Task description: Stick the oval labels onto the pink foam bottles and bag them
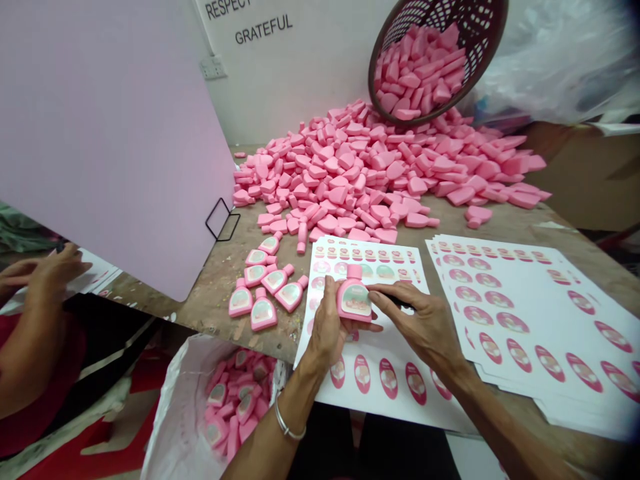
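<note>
Left hand (327, 328): bottle (355, 298); right (427, 321): perhaps tool (401, 301)

up on the white wall (310, 87) i can read "grateful" (264, 30) in black capitals, and just above it "respect" (229, 8), its letters partly cut off at the top of my view. the pale green label (356, 300) on the held pink bottle (354, 272) carries lettering too small for me to make out, and the same goes for the ovals printed on the nearer label sheet (370, 408) and the right-hand sheet stack (537, 293).
</note>
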Demonstrator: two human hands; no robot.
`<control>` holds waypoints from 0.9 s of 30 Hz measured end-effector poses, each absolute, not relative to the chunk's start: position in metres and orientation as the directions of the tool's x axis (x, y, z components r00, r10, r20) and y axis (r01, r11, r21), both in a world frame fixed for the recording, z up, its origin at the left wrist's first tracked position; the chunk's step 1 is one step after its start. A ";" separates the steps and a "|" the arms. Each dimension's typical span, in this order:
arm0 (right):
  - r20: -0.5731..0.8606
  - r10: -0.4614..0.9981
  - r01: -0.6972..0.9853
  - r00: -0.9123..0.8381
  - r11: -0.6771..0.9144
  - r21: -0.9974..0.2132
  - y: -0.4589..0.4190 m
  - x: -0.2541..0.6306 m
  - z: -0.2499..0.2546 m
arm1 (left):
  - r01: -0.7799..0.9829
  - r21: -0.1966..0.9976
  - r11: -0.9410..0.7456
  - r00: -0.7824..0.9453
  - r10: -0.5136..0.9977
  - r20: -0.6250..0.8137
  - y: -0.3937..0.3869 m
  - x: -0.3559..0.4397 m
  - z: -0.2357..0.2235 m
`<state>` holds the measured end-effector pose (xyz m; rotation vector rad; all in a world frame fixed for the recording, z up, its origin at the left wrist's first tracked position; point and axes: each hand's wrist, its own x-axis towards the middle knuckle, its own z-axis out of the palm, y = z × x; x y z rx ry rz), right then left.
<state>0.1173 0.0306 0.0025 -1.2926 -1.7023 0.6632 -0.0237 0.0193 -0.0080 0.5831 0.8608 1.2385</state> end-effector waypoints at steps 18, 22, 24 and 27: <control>0.437 0.888 0.763 -0.147 0.382 -0.521 0.043 0.135 -0.011 | -0.456 0.855 0.248 0.232 0.960 -0.155 0.013 -0.037 -0.001; 0.338 0.941 0.694 0.004 0.240 -0.679 0.047 0.136 -0.011 | -0.461 0.843 0.277 0.272 0.948 -0.163 0.008 -0.031 0.003; 0.175 0.981 0.528 -0.082 0.192 -0.827 0.049 0.127 -0.008 | -0.442 0.838 0.319 0.340 0.924 -0.173 0.004 -0.029 0.003; 0.033 0.996 0.478 -0.088 0.072 -0.875 0.057 0.121 -0.011 | -0.339 0.877 0.341 0.378 0.903 -0.205 -0.002 -0.036 -0.001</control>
